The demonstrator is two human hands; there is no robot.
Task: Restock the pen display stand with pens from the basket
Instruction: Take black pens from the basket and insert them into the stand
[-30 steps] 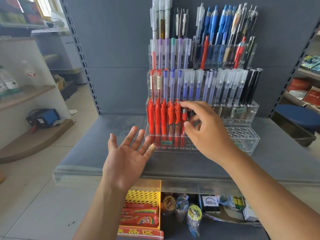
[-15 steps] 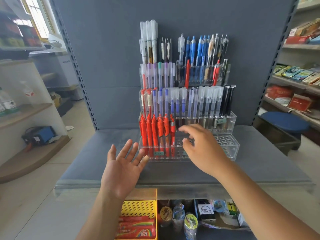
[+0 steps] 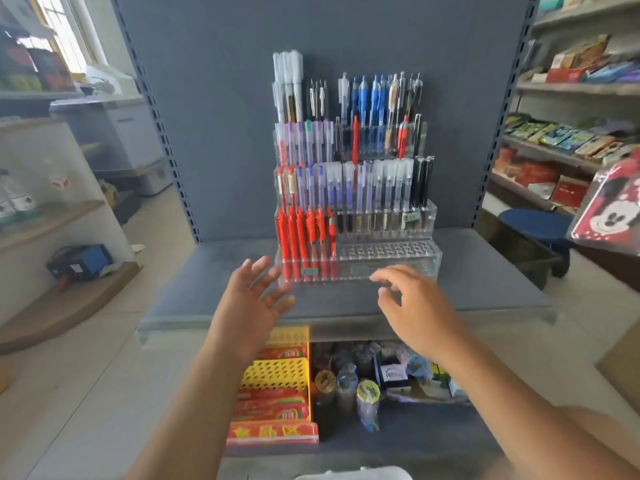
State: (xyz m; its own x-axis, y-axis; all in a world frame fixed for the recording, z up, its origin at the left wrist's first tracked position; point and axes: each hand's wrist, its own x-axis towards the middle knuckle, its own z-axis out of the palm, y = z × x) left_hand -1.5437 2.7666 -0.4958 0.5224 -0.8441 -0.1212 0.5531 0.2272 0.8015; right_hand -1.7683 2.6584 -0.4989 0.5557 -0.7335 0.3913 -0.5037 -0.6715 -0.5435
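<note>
1. The pen display stand [image 3: 388, 252] stands upright at the far centre of the grey shelf [image 3: 485, 289].
2. Red pens [image 3: 304, 237] fill the left part of its nearest tier; the right part shows open holes.
3. The left hand [image 3: 252, 299] hovers near the stand's left front corner, fingers spread, holding nothing.
4. The right hand [image 3: 415, 306] hovers before the front edge, fingers relaxed and slightly bent, holding nothing.
</note>
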